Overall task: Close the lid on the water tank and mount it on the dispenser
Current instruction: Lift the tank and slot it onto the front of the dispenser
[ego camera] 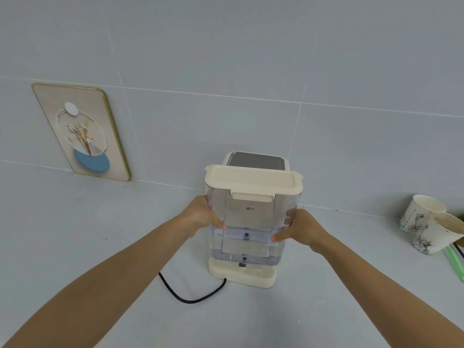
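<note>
A clear plastic water tank (248, 217) stands upright on the cream base of the dispenser (241, 273), with some water in its lower part. Its cream lid (253, 180) lies flat and shut on top, the front latch down. My left hand (203, 217) grips the tank's left side and my right hand (300, 229) grips its right side. Behind the tank, the dispenser's grey top panel (258, 160) shows.
A black power cord (190, 295) curls on the counter from the base toward the left. Two paper cups (426, 222) stand at the right with green sticks beside them. A framed picture (82, 131) leans on the tiled wall at the left.
</note>
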